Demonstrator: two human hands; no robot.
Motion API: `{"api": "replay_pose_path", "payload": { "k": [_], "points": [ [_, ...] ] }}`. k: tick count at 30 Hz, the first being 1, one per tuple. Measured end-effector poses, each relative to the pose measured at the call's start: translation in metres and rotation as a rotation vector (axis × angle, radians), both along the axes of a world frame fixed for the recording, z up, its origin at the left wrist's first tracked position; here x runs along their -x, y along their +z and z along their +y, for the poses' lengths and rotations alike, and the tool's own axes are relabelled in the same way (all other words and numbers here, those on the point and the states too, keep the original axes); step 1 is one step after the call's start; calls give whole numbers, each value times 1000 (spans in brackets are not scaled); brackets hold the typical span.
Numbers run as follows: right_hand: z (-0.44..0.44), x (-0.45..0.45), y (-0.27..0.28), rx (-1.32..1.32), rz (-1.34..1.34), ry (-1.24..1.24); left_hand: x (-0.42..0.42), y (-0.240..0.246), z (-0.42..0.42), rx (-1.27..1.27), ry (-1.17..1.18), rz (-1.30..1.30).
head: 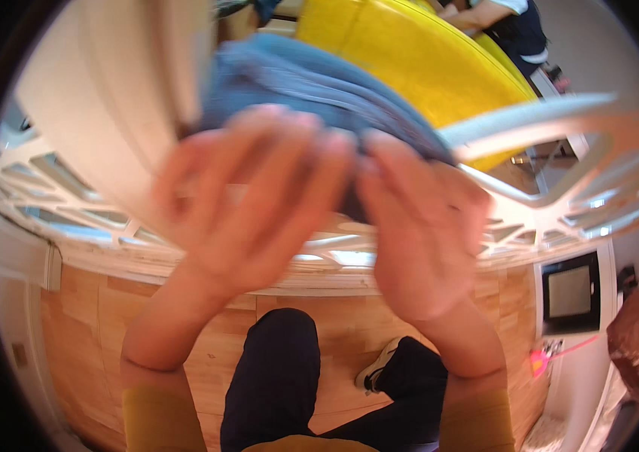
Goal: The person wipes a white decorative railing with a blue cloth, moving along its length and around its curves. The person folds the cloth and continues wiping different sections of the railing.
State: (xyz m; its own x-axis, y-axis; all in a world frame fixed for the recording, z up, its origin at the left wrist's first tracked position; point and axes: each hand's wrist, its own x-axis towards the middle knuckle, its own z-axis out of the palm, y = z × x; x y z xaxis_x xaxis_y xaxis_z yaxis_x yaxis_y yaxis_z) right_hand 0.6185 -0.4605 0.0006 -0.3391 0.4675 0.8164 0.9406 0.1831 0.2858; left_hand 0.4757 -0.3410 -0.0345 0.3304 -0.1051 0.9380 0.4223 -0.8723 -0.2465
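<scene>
A blue cloth [319, 85], blurred by motion, is bunched in front of me at chest height or above. My left hand [257, 198] has its fingers curled over the near edge of the cloth. Close beside it, my right hand [426, 220] pinches the same edge, thumb and fingertips together. Behind and below the cloth runs a white openwork lattice partition [347, 257]. Whether the cloth rests on the partition's top cannot be told, since both hands hide that part.
A yellow upholstered seat back [409, 56] stands beyond the partition, with another person's arm [483, 17] behind it. A pale, smooth panel [99, 113] rises at left. Below are the wood floor [342, 350], a black-framed panel [570, 294] and a pink dustpan [539, 361].
</scene>
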Motion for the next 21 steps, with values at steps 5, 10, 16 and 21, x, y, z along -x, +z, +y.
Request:
{"api": "replay_pose_path", "payload": {
  "k": [5,10,16,21],
  "points": [
    [11,4,-34,-88,61,92,21,-13,-1,-103,179,31],
    [-47,-14,-60,48,23,-45,-4,-56,-48,101,-106,197],
    [-74,-59,-93,232,52,-294,-61,-108,-78,238,-123,247],
    [-106,-85,-69,147,-148,-565,-120,-93,-107,403,-308,219]
  ]
}}
